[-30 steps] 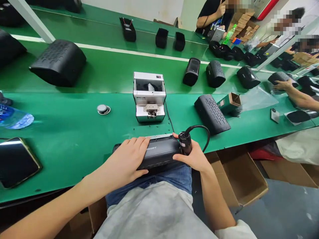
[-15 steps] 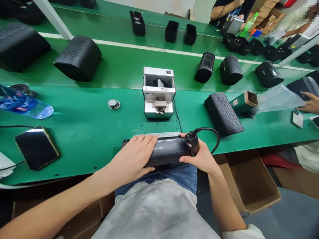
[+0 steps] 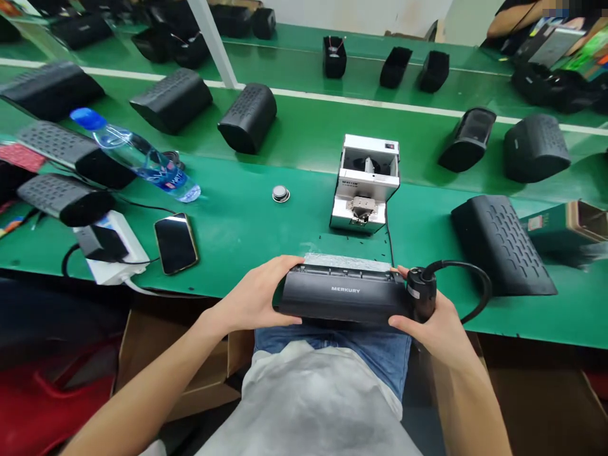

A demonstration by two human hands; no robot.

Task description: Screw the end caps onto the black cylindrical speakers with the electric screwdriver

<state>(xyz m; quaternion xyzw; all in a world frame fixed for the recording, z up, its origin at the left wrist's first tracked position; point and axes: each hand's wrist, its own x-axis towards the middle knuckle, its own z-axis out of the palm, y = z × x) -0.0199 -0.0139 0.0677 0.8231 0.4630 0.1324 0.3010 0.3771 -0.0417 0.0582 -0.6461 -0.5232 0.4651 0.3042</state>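
Between my two hands is a black speaker housing [image 3: 346,303] marked MERKURY, held at the table's front edge just above my lap. My left hand [image 3: 259,294] grips its left end, thumb along the near side and fingers over the far side. My right hand [image 3: 439,323] holds the right end with the thumb in front. That same hand also has a black corded electric screwdriver [image 3: 420,294] in it, cable end up; its tip is hidden. A strip of clear plastic wrap [image 3: 349,261] lies just behind the housing. Beyond stands a white screw feeder [image 3: 365,183].
A small round silver part [image 3: 280,194] lies left of the feeder. Further left are a phone [image 3: 175,244], a water bottle [image 3: 142,158] and a white power strip [image 3: 114,247]. A black speaker cover [image 3: 503,244] and a green box [image 3: 565,228] stand right. Several black housings line the back.
My view has turned left, bringing in the power strip and more housings. My left hand has slid from the housing's top to its left end, uncovering the lettering. The right hand keeps its hold.
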